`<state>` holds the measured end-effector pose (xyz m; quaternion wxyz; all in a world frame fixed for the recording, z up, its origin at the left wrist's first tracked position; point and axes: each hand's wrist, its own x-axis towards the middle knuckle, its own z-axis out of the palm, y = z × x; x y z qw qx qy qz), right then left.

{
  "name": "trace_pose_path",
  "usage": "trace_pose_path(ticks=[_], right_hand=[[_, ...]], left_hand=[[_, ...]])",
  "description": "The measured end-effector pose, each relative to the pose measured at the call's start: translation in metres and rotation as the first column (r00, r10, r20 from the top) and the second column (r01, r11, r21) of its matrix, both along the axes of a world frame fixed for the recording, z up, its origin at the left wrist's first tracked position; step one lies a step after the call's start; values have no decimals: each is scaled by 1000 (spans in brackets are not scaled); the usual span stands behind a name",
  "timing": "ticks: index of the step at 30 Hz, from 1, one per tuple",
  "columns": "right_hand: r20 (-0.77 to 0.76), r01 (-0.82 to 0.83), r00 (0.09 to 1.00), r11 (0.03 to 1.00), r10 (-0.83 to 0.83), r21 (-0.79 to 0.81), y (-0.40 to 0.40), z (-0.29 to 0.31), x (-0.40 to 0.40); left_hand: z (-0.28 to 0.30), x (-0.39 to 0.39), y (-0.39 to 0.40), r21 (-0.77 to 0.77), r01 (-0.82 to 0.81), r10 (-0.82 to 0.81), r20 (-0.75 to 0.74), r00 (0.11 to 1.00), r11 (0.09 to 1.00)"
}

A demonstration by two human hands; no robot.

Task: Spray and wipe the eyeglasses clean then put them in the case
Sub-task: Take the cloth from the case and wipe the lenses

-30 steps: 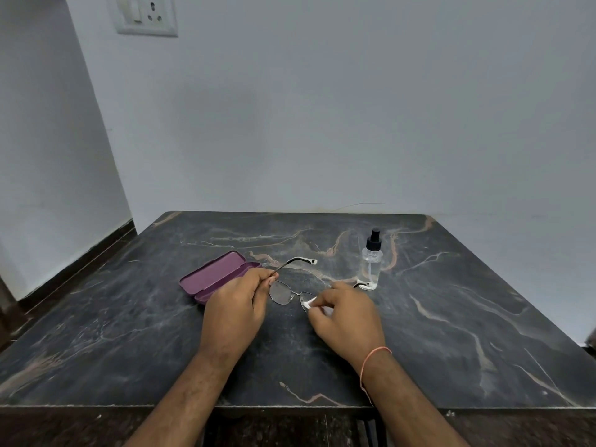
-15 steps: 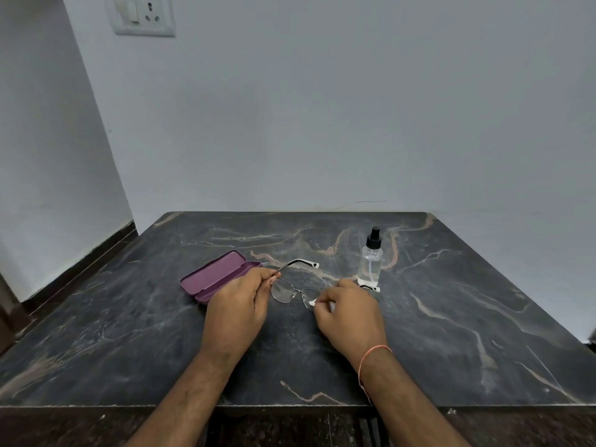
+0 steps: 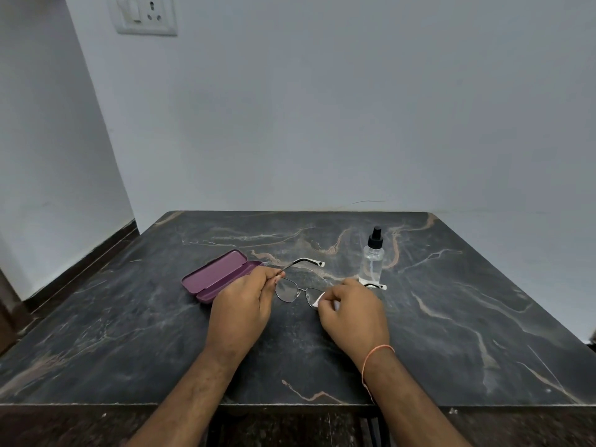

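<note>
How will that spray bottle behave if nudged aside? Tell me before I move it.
The spray bottle is tall, narrow and upright on the table, so it would probably tip rather than slide. Its clear body looks like light plastic. Once on its side, the round body would likely roll.

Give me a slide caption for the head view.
Left hand holds eyeglasses while right hand wipes a lens with white cloth; purple case open.

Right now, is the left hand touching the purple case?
Cannot tell. In the head view the left hand pinches the eyeglasses and overlaps the open purple case, hiding any contact or gap.
</note>
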<state>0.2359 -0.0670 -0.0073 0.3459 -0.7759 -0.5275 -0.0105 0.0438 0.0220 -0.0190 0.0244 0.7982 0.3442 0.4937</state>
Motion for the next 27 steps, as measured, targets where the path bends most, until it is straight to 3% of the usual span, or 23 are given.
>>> trace_pose_path(ticks=[8, 13, 17, 23, 27], right_hand=[[-96, -126, 982, 942, 163, 311, -5, -2, -6], [90, -293, 956, 929, 280, 226, -6, -5, -15], [93, -387, 922, 885, 376, 257, -10, -2, -20], [207, -218, 964, 938, 165, 270, -9, -3, -25], [265, -269, 943, 932, 203, 243, -6, -3, -24]], left_hand=[[-3, 3, 1, 18, -6, 7, -58, 998, 1000], [0, 6, -5, 74, 55, -50, -73, 996, 996], [-2, 4, -3, 53, 54, -51, -54, 997, 997], [0, 4, -6, 65, 74, -71, -57, 996, 995], [0, 4, -8, 70, 103, -98, -76, 992, 992]])
